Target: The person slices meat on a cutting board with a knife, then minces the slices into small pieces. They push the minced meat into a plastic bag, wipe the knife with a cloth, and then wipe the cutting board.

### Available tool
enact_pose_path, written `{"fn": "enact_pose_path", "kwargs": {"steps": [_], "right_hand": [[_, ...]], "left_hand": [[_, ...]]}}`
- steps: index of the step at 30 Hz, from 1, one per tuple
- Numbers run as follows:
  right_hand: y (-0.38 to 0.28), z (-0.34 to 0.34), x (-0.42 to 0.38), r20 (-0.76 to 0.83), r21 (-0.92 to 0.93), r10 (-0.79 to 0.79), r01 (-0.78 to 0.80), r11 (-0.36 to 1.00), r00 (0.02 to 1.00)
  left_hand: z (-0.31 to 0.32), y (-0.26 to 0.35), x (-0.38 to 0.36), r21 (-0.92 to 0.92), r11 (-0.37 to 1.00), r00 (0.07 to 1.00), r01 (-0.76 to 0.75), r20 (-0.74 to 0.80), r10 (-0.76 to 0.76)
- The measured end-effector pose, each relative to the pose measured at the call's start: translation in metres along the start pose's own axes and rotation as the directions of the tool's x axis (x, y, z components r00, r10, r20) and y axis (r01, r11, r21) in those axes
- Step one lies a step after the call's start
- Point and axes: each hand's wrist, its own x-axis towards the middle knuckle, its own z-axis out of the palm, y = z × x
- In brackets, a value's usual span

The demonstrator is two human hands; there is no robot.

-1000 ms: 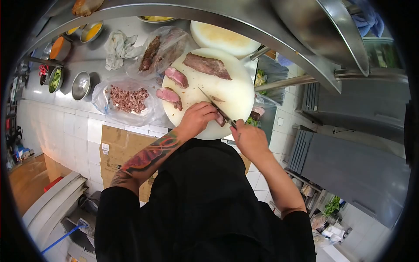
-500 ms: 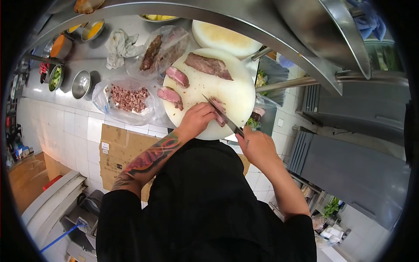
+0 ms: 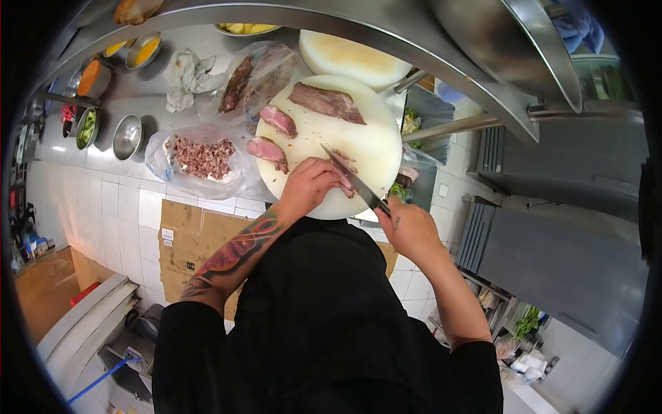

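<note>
White plastic-looking round board (image 3: 376, 131), one. Small meat piece (image 3: 347, 191), one: near edge of board, held down under the bent fingers of the left hand (image 3: 308, 186). Knife (image 3: 354, 179), one: handle grasped in the closed fingers of the right hand (image 3: 412, 230) at the near right edge, slightly farther right than a second ago. Cut strips (image 3: 346, 161): right of the blade, more showing than then. Large brown piece (image 3: 327, 103), far edge, and pink piece (image 3: 278, 121), left edge: unmoved.
</note>
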Motion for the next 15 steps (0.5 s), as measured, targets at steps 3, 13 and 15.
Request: {"fn": "enact_pose_path", "kwargs": {"steps": [3, 13, 15], "right_hand": [[-0.008, -0.004, -0.011, 0.044, -0.016, 0.029, -0.029, 0.999, 0.999], [-0.012, 0.044, 0.025, 0.026, -0.051, 0.086, -0.085, 0.995, 0.996], [-0.005, 0.046, 0.029, 0.016, -0.041, 0.081, -0.081, 0.996, 0.997]], "left_hand": [[0.005, -0.001, -0.002, 0.024, 0.999, 0.998, -0.032, 0.055, 0.03], [0.007, 0.001, -0.002, 0.091, 0.996, 0.997, -0.022, 0.071, 0.015], [0.008, -0.001, -0.003, 0.115, 0.993, 0.996, 0.017, 0.089, -0.027]]}}
